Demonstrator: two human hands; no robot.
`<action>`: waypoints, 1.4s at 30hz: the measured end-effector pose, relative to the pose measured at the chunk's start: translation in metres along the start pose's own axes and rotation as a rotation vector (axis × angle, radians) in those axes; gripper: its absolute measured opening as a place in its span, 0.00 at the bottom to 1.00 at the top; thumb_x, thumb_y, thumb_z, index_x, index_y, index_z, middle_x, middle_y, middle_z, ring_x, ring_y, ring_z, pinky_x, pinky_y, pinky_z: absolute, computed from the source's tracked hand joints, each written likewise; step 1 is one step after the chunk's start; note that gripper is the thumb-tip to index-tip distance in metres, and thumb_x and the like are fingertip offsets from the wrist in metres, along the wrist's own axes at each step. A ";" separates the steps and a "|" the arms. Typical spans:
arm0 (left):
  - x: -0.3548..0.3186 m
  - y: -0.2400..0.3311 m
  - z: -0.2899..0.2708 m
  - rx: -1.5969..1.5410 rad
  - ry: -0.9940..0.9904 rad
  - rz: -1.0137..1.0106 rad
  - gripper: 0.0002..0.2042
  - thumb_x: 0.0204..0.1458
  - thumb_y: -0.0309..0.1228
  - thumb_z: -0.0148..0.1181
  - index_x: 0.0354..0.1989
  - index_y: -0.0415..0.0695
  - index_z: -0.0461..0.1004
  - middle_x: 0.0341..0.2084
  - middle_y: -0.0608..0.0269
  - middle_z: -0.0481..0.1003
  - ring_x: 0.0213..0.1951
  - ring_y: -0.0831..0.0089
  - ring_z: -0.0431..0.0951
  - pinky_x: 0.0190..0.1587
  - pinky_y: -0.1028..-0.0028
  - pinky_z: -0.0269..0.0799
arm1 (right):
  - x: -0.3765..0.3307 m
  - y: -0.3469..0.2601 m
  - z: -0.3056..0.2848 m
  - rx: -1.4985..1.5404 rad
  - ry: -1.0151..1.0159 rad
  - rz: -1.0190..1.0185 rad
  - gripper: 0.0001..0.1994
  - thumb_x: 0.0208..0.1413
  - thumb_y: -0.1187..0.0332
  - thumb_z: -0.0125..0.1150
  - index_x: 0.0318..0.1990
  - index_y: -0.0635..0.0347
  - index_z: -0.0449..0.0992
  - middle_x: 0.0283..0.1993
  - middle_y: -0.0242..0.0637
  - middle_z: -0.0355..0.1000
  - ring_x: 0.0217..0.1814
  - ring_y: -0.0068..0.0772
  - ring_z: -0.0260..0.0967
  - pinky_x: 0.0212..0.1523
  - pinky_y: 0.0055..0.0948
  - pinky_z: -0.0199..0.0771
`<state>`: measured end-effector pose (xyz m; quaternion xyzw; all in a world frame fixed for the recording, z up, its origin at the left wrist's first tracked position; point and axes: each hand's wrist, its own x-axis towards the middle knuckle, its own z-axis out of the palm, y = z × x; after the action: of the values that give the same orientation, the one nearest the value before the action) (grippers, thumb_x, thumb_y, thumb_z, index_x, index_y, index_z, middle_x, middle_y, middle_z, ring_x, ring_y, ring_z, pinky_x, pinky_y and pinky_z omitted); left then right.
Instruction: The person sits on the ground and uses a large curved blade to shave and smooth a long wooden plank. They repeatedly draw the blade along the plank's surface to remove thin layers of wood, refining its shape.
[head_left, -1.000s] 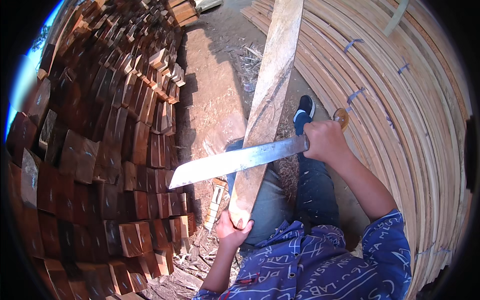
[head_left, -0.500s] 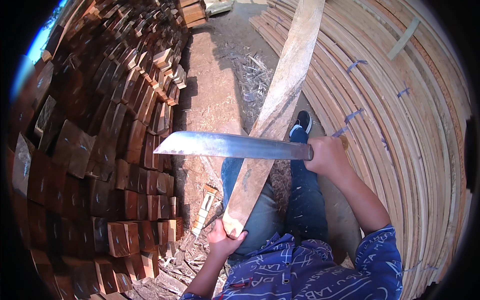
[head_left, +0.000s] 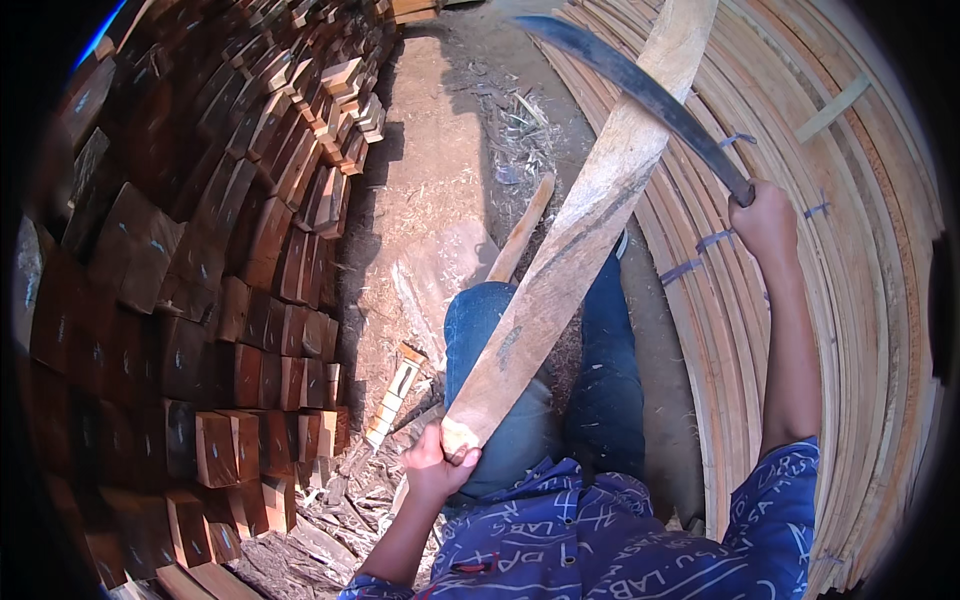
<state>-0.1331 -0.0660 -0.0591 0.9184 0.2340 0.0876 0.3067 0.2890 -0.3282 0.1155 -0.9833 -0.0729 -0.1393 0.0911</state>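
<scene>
My left hand (head_left: 435, 468) is closed around the near end of a long wooden plank (head_left: 570, 270), its thumb over the end. The plank runs away from me to the far right, slanting across my thigh. Out to the right, my right hand (head_left: 768, 222) is wrapped around the handle of a machete (head_left: 640, 85). Its long blade points to the far left and passes across the far part of the plank in the picture. Whether the blade touches the wood I cannot tell. The grip is hidden in my fist.
Stacked wood blocks (head_left: 225, 450) rise like a wall on the left. Long boards (head_left: 800, 300) tied with strips are piled on the right. A banded wooden sheath (head_left: 395, 395) lies among wood shavings (head_left: 350, 515) by my left knee. Beyond that knee is a narrow wooden piece (head_left: 524, 228).
My right hand has swung the machete up and away to the right, from across the plank's middle to its far part. My left hand still grips the plank, whose far end has shifted right.
</scene>
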 end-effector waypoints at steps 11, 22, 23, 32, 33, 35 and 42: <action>0.006 -0.013 0.003 -0.087 -0.045 -0.016 0.35 0.38 0.58 0.70 0.41 0.39 0.67 0.26 0.46 0.76 0.27 0.46 0.79 0.29 0.54 0.74 | -0.107 0.052 0.021 0.674 -0.454 0.095 0.12 0.49 0.70 0.65 0.19 0.65 0.71 0.15 0.29 0.58 0.18 0.20 0.55 0.22 0.28 0.53; 0.023 -0.021 -0.009 -0.078 -0.059 -0.007 0.34 0.31 0.56 0.74 0.38 0.41 0.70 0.26 0.48 0.77 0.28 0.47 0.80 0.32 0.55 0.76 | -0.075 -0.018 0.022 1.000 -1.056 -0.182 0.11 0.52 0.67 0.71 0.26 0.63 0.76 0.17 0.29 0.69 0.18 0.18 0.67 0.20 0.19 0.63; 0.022 -0.023 -0.007 -0.083 -0.044 0.007 0.33 0.31 0.57 0.74 0.36 0.41 0.70 0.25 0.48 0.77 0.28 0.47 0.80 0.32 0.55 0.76 | -0.079 -0.014 0.023 0.987 -1.028 -0.123 0.10 0.50 0.68 0.72 0.27 0.64 0.78 0.20 0.30 0.72 0.19 0.18 0.69 0.20 0.20 0.64; 0.028 -0.009 -0.027 0.074 -0.059 0.096 0.30 0.35 0.55 0.73 0.33 0.41 0.70 0.23 0.47 0.77 0.26 0.48 0.80 0.29 0.56 0.77 | -0.136 -0.010 0.030 1.027 -0.535 0.125 0.09 0.48 0.73 0.73 0.24 0.67 0.79 0.18 0.32 0.72 0.18 0.18 0.67 0.19 0.20 0.64; 0.030 -0.010 -0.028 0.044 -0.062 0.112 0.30 0.35 0.55 0.73 0.32 0.41 0.69 0.22 0.47 0.77 0.25 0.49 0.80 0.28 0.57 0.77 | -0.134 -0.008 0.028 1.042 -0.516 0.107 0.10 0.52 0.71 0.70 0.25 0.67 0.79 0.20 0.33 0.72 0.17 0.18 0.67 0.17 0.20 0.64; 0.033 -0.010 -0.027 0.054 -0.069 0.128 0.30 0.35 0.55 0.73 0.31 0.41 0.69 0.22 0.47 0.77 0.25 0.49 0.80 0.27 0.57 0.77 | -0.118 0.001 0.016 1.155 -0.471 0.137 0.11 0.54 0.68 0.69 0.25 0.66 0.79 0.20 0.32 0.72 0.17 0.17 0.67 0.17 0.18 0.65; 0.040 -0.012 -0.013 0.053 -0.053 0.141 0.30 0.33 0.54 0.74 0.31 0.41 0.69 0.23 0.47 0.77 0.26 0.50 0.80 0.29 0.57 0.77 | -0.104 -0.023 0.021 1.331 -0.625 0.188 0.11 0.63 0.67 0.59 0.29 0.61 0.69 0.18 0.30 0.66 0.14 0.20 0.63 0.15 0.22 0.64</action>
<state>-0.1066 -0.0311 -0.0551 0.9424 0.1630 0.0785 0.2812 0.1916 -0.3143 0.0692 -0.7162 -0.0799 0.2293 0.6543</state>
